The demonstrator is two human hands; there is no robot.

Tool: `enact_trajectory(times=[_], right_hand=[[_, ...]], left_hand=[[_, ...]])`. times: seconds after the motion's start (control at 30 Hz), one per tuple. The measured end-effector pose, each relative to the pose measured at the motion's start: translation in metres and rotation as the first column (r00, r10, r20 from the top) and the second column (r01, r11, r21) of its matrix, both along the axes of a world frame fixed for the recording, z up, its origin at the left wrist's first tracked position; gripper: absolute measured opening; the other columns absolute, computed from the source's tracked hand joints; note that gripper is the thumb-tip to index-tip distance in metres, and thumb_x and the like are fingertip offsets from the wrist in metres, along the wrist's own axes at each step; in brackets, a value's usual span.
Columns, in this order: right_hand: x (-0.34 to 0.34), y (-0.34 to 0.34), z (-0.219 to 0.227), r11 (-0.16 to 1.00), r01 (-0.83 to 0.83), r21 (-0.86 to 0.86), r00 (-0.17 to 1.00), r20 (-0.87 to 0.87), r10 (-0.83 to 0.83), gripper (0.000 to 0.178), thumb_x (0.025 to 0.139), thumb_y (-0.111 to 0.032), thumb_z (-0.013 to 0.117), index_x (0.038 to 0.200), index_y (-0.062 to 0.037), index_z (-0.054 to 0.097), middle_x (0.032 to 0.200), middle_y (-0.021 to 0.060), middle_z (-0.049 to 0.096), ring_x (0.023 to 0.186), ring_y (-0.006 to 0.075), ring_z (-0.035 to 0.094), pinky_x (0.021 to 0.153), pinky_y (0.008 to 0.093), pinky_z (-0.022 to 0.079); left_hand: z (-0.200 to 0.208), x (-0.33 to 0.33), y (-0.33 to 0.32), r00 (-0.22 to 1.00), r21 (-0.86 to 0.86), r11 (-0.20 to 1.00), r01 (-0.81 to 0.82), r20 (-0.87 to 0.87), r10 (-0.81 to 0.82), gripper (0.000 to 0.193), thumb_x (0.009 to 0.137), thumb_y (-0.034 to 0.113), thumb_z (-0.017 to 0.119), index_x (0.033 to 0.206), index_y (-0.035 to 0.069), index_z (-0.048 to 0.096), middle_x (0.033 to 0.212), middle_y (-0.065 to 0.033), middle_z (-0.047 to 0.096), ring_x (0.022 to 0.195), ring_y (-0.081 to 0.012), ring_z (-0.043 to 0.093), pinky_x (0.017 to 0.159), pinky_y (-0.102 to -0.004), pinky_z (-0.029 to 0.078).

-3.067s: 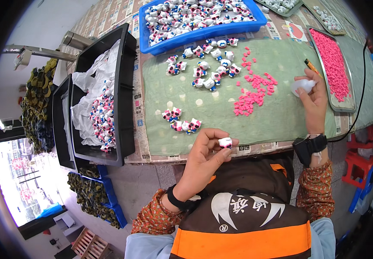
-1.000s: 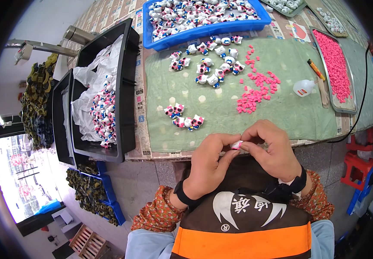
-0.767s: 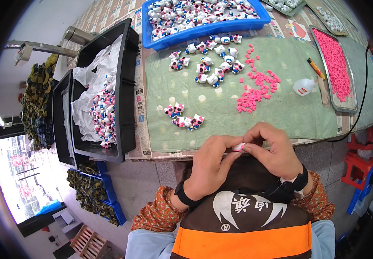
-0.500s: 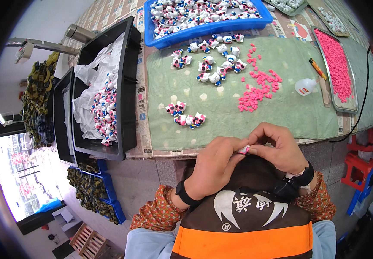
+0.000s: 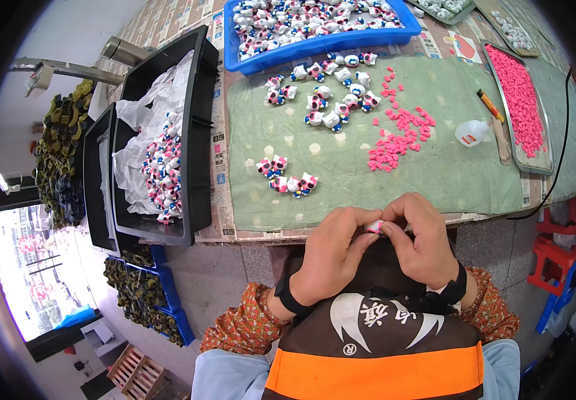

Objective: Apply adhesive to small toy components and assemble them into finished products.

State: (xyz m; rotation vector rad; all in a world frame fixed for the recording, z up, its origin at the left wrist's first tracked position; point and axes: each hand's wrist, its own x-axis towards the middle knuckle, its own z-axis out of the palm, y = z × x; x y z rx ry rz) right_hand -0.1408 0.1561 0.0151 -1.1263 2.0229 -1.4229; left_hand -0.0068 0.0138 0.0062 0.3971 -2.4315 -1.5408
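Observation:
Just past the table's near edge, a small white and pink figurine (image 5: 374,227) sits between the fingertips of both hands. My left hand (image 5: 331,252) pinches it from the left with thumb and forefinger. From the other side, the thumb and curled fingers of my right hand (image 5: 429,245) close on its pink end. Fingertips cover much of the piece. Beyond the hands, a green cloth (image 5: 448,190) bears a small cluster of cat-like figurines (image 5: 293,183), a larger group of them (image 5: 331,120) and a scatter of small pink pieces (image 5: 386,152).
At the back a blue bin (image 5: 331,51) is full of figurines. A black crate (image 5: 199,147) with white paper and figurines stands left. To the right are a white bottle (image 5: 469,133), an orange marker-like tube (image 5: 490,105), a flat wooden stick (image 5: 502,145) and a metal tray (image 5: 545,157) of pink pieces.
My right wrist has dropped slightly and shifted left, and its fingers have straightened a little. The figurine has turned, so more of its white part shows. Both hands still hold it.

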Motion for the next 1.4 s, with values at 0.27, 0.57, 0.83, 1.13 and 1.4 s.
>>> enact_trajectory(times=[0.27,0.57,0.83,1.13,1.4], right_hand=[[-0.017,-0.004,0.006,0.996,0.021,-0.085,0.663,0.747,0.05,0.008,0.098,-0.006,0.068,0.103,-0.0009,0.064,0.091,0.0024,0.065,0.079,0.01,0.061,0.073,0.0259,0.05],[-0.047,0.015,-0.007,0.983,0.169,-0.07,0.816,0.569,-0.099,0.016,0.104,-0.018,0.063,0.102,-0.0026,0.065,0.091,-0.0002,0.064,0.083,0.0067,0.059,0.074,0.0244,0.047],[-0.07,0.051,-0.021,0.928,0.368,-0.056,0.831,0.468,-0.301,0.014,0.104,-0.018,0.062,0.101,-0.0038,0.064,0.089,-0.0005,0.061,0.08,0.0066,0.056,0.072,0.0246,0.045],[-0.103,0.076,-0.049,0.76,0.64,-0.116,0.756,0.275,-0.594,0.019,0.101,-0.012,0.065,0.117,-0.0023,0.062,0.103,0.0006,0.059,0.09,0.0082,0.054,0.077,0.0248,0.045],[-0.125,0.045,-0.055,0.791,0.601,-0.113,0.777,-0.147,-0.612,0.047,0.091,-0.007,0.072,0.136,-0.008,0.059,0.119,0.0029,0.058,0.101,0.0127,0.052,0.085,0.028,0.047]], left_hand=[[0.0,0.001,-0.009,0.998,0.747,0.664,-0.048,0.067,-0.004,0.033,0.101,-0.001,0.063,0.131,0.0,0.052,0.119,-0.0102,0.066,0.117,-0.0179,0.066,0.092,-0.0303,0.056],[-0.003,0.011,-0.03,0.993,0.62,0.779,-0.093,0.111,0.03,0.032,0.098,0.001,0.066,0.129,0.005,0.057,0.125,-0.0068,0.065,0.112,-0.0158,0.063,0.094,-0.0303,0.051],[0.001,0.012,-0.061,0.963,-0.503,0.846,-0.175,0.09,0.252,0.034,0.083,0.012,0.078,0.116,0.017,0.071,0.12,-0.0086,0.055,0.114,-0.0322,0.047,0.102,-0.0446,0.032],[0.012,-0.024,-0.094,0.967,-0.587,0.786,-0.196,0.018,0.255,0.036,0.083,0.019,0.079,0.117,0.015,0.068,0.115,-0.0094,0.058,0.113,-0.0311,0.052,0.1,-0.0445,0.034],[-0.001,-0.099,-0.097,0.979,-0.815,0.576,-0.065,0.059,0.194,0.034,0.084,0.03,0.08,0.109,0.014,0.064,0.097,-0.0054,0.067,0.096,-0.0274,0.061,0.084,-0.0439,0.037]])
